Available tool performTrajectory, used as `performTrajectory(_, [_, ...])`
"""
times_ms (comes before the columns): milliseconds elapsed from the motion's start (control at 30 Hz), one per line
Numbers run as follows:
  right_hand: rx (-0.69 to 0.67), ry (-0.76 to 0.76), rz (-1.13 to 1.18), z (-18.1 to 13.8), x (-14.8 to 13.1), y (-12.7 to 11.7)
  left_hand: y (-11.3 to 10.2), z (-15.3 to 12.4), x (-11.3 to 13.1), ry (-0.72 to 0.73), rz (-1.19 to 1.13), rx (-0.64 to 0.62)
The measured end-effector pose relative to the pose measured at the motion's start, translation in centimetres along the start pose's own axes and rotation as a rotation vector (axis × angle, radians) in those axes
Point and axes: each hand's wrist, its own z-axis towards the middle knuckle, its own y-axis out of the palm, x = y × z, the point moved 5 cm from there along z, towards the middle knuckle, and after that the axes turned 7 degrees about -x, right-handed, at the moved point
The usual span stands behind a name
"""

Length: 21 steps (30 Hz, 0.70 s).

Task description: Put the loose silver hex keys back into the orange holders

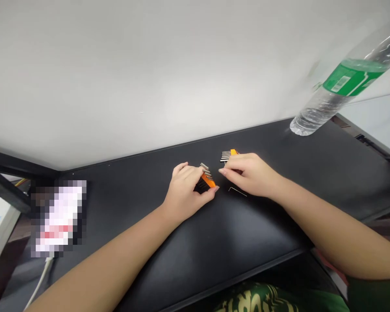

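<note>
Orange holder (209, 180) sits in the left hand (183, 189), above the middle of the black desk (133, 199). The left hand grasps it, thumb at the lower end, fingers along the upper side; this hold presumably leaves the metal rods (207, 172) exposed toward the right hand (251, 174). The right thumb and fingertips are close together beside a second orange holder (233, 152); whether they grip a small part cannot be told. A loose L-shaped key (238, 191) lies on the desk just below the right hand, probably placed there for short reach. Appearance: the held holder is compact, bright orange and tilted, with short grey rods in a stepped row. The second holder shows a similar parallel row.
</note>
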Motion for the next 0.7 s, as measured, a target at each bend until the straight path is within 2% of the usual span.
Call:
performTrajectory(133, [-0.111,0.196,-0.140,-0.3,2.5,-0.5,0.1,-0.1,-0.4,-0.015,-0.024,0.002])
performTrajectory(300, [-0.199,0.296,-0.308,-0.2,3.5,0.6,0.3,-0.1,-0.6,-0.013,-0.026,0.017])
performTrajectory(533, [-0.295,0.313,-0.489,-0.2,3.7,2.3,0.4,-0.1,-0.4,-0.009,-0.016,0.010])
performTrajectory(633, [-0.299,0.293,-0.466,-0.3,3.3,2.4,0.4,-0.2,-0.4,-0.005,-0.021,0.011])
performTrajectory(700, [-0.242,0.244,-0.357,-0.2,2.7,2.1,0.5,-0.2,-0.4,0.000,-0.025,0.013])
